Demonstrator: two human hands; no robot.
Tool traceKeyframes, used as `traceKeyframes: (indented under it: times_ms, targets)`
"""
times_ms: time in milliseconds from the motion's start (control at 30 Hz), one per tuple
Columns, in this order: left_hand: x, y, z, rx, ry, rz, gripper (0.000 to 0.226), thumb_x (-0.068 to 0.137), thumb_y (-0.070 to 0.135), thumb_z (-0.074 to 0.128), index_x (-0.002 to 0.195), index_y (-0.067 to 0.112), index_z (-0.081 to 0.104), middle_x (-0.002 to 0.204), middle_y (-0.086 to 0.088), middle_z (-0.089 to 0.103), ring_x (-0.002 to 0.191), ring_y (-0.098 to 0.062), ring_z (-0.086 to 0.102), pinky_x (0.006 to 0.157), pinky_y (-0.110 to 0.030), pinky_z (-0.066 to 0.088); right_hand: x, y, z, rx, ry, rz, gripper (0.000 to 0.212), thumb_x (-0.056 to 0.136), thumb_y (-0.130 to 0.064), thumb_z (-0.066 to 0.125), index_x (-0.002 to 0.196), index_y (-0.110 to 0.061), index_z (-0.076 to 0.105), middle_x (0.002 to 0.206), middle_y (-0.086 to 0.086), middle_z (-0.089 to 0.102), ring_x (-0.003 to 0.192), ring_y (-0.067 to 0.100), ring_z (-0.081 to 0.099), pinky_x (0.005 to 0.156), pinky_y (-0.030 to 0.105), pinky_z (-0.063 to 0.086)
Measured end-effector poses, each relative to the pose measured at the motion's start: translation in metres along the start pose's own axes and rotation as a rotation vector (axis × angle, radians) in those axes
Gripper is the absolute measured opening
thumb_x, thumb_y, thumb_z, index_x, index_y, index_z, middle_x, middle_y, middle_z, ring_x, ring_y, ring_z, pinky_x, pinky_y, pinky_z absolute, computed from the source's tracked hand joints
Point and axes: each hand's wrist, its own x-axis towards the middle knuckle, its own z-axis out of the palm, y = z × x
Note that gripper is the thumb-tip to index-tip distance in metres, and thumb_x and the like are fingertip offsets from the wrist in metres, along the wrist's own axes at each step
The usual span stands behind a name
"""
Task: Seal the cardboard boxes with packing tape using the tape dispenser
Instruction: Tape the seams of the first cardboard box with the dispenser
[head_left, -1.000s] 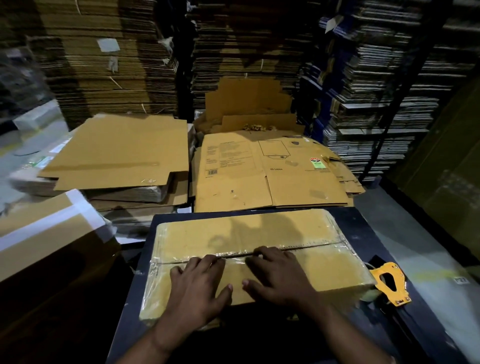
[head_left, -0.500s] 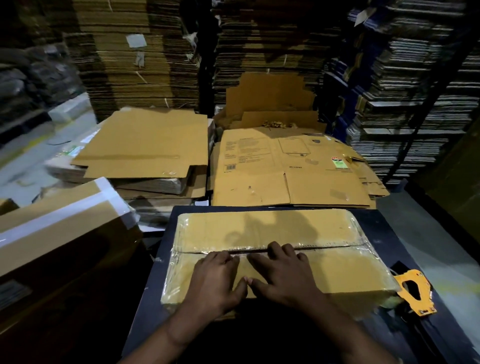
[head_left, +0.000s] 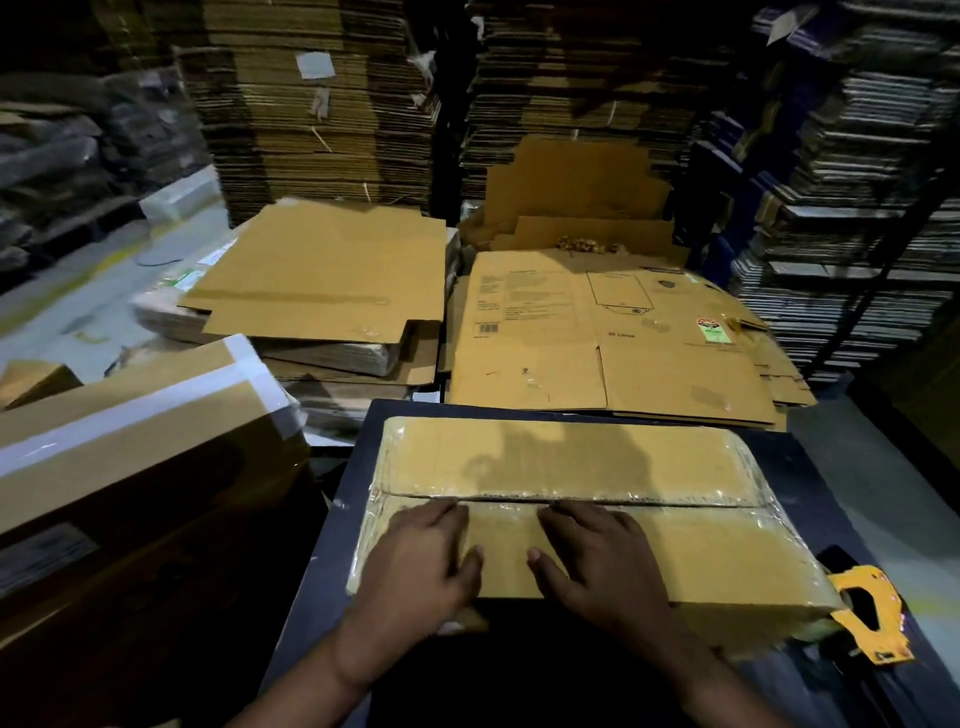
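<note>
Currently both hands, left hand (head_left: 426, 566) and right hand (head_left: 597, 561), are lying flat with straight fingers, pressing tape along the seam of the cardboard box (head_left: 561, 467) at the counter (head_left: 332, 561) centre. Seam is looking taped, so this box is judged nearly sealed; the tape dispenser (head_left: 870, 618) is lying unheld just beside its near right corner.

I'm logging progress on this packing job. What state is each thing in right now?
Cardboard box: flaps closed, clear tape over seam.
Left hand: flat, pressing on box.
Right hand: flat, pressing on box.
Tape dispenser: lying unheld beside box.
Flattened printed carton: unfolded, lying flat.
</note>
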Motion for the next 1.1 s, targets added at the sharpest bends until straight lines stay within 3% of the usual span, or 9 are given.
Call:
traceKeyframes:
  times_ms: [133,200,333,433,567,700,800,933,1100]
  targets:
    - [-0.026,-0.036,-0.021,0.192,0.023,-0.169,0.061,0.089,0.062,0.03,0.132,0.033,0.062,0.142,0.011,0.056,0.132,-0.021,0.051,0.104,-0.051,0.04,0.003,-0.006,0.003,-0.069,-0.224,0.082,0.094,0.086,-0.078,0.001,0.158,-0.022,0.023,0.166,-0.001,0.018,0.151,0.014,0.021,0.12,0.045,0.022]
    - [-0.039,-0.05,-0.022,0.156,-0.072,-0.22,0.069,0.088,0.069,0.016,0.146,0.042,0.043,0.157,0.02,0.03,0.149,-0.02,0.025,0.111,-0.05,0.031,0.007,-0.008,0.0,-0.047,-0.317,0.1,0.11,0.072,-0.082,-0.019,0.16,-0.021,0.006,0.168,-0.001,0.003,0.154,0.013,0.005,0.123,0.042,0.011]
    - [-0.055,-0.055,-0.003,-0.261,0.0,-0.238,0.079,0.086,0.079,0.008,0.154,0.04,0.02,0.161,0.025,0.001,0.15,0.002,0.002,0.112,-0.007,0.005,0.005,-0.022,-0.001,-0.067,-0.386,0.131,0.109,0.075,-0.086,-0.008,0.159,-0.017,-0.008,0.166,0.003,-0.016,0.154,0.016,-0.01,0.124,0.043,0.001]
    - [-0.054,-0.045,0.007,-0.428,0.126,-0.303,0.085,0.084,0.082,0.015,0.152,0.032,0.018,0.16,0.02,-0.008,0.148,0.006,-0.007,0.101,0.006,0.003,0.008,-0.041,0.002,-0.085,-0.417,0.146,0.107,0.082,-0.085,0.004,0.158,-0.011,-0.012,0.164,0.008,-0.022,0.153,0.019,-0.016,0.124,0.046,-0.005]
    - [-0.057,-0.046,0.024,-0.752,0.264,-0.453,0.075,0.082,0.08,0.036,0.146,0.041,0.026,0.158,0.019,0.023,0.146,-0.001,0.025,0.113,-0.012,0.023,0.017,-0.07,0.013,-0.057,-0.418,0.118,0.111,0.079,-0.086,0.001,0.158,-0.009,-0.01,0.164,0.013,-0.022,0.152,0.024,-0.017,0.123,0.047,-0.006]
    - [-0.058,-0.047,0.023,-1.214,0.333,-0.529,0.057,0.091,0.045,0.061,0.142,0.027,0.045,0.147,0.003,0.051,0.127,-0.006,0.055,0.093,-0.019,0.05,0.02,-0.091,0.022,-0.058,-0.416,0.025,0.114,0.077,-0.085,-0.002,0.157,-0.005,-0.009,0.163,0.015,-0.02,0.153,0.025,-0.017,0.123,0.046,-0.005]
    - [-0.069,-0.049,0.026,-1.39,0.336,-0.546,0.08,0.08,0.064,0.068,0.139,0.012,0.05,0.135,-0.001,0.063,0.123,-0.013,0.06,0.087,-0.019,0.052,0.02,-0.089,0.022,-0.06,-0.399,0.005,0.11,0.081,-0.084,0.001,0.157,-0.005,-0.008,0.164,0.015,-0.019,0.153,0.024,-0.015,0.124,0.045,-0.002]
    - [-0.093,-0.063,0.043,-1.346,0.28,-0.558,0.099,0.062,0.08,0.072,0.134,0.016,0.049,0.121,0.02,0.068,0.122,-0.004,0.059,0.091,-0.015,0.049,0.019,-0.089,0.02,-0.07,-0.382,-0.033,0.109,0.078,-0.082,-0.007,0.158,-0.008,-0.007,0.164,0.013,-0.018,0.153,0.023,-0.013,0.123,0.042,-0.003]
    - [-0.097,-0.073,0.049,-1.217,0.298,-0.57,0.085,0.08,0.063,0.07,0.139,0.004,0.052,0.133,-0.002,0.064,0.126,-0.018,0.059,0.098,-0.028,0.051,0.023,-0.097,0.024,-0.018,-0.355,-0.243,0.095,0.082,-0.07,-0.017,0.16,-0.018,0.0,0.167,0.005,-0.009,0.154,0.018,-0.006,0.12,0.035,-0.001]
